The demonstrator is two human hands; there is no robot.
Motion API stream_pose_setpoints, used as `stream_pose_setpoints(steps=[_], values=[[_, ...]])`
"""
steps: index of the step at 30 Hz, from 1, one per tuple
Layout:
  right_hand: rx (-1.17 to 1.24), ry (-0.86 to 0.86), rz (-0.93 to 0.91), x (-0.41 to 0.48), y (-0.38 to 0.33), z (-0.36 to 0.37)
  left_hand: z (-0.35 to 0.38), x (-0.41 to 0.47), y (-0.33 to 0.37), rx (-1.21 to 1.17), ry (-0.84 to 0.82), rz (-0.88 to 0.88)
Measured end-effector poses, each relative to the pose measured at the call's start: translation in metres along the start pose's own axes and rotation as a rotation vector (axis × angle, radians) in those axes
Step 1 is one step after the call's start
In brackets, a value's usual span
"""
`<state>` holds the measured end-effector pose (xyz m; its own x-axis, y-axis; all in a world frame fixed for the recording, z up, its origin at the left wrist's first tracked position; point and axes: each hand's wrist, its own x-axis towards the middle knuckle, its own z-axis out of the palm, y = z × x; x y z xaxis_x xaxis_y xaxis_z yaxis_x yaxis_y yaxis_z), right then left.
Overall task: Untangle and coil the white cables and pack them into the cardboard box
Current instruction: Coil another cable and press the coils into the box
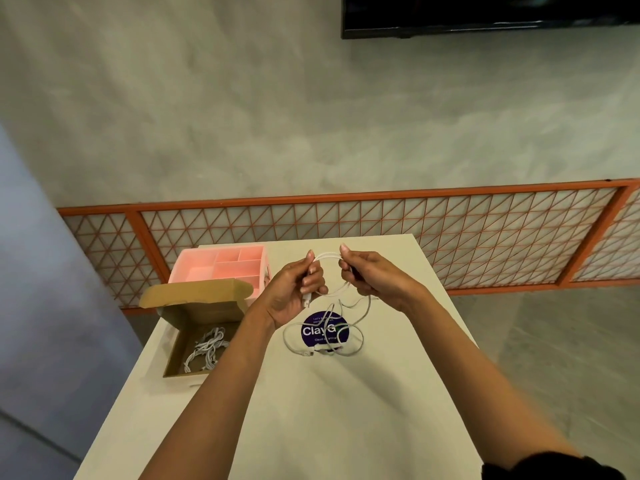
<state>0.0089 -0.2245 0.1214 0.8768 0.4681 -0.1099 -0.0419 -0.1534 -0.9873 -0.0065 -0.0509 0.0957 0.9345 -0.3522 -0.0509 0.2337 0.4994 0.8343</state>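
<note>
Raised above the table (pixel 346 410), both hands (pixel 332 282) pinching one white cable (pixel 329 255) loop.

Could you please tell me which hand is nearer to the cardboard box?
Left. The left hand is just right of the cardboard box; the right hand is farther right, across the cable loop.

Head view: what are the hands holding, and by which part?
A white cable. The left hand grips its loop near the plug end; the right hand pinches the loop's opposite side.
</note>
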Motion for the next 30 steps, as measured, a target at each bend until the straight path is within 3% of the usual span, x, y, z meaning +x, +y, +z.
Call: stream_pose_setpoints(steps=[6,12,19,25,30], values=[[-0.055,0.119,-0.007,0.008,0.007,0.010,0.007,0.003,-0.009,-0.138,0.005,0.012],[-0.204,0.278,-0.215,0.004,0.000,-0.004,0.002,0.000,-0.009,-0.086,-0.050,-0.032],[-0.210,0.362,-0.241,0.007,-0.012,-0.010,0.007,-0.003,-0.018,-0.055,-0.124,-0.038],[-0.290,0.325,-0.192,0.007,0.005,-0.014,0.008,0.001,-0.012,-0.125,-0.118,0.037],[-0.369,0.223,-0.092,0.009,0.025,-0.008,0.006,0.007,-0.003,-0.032,-0.044,0.113]])
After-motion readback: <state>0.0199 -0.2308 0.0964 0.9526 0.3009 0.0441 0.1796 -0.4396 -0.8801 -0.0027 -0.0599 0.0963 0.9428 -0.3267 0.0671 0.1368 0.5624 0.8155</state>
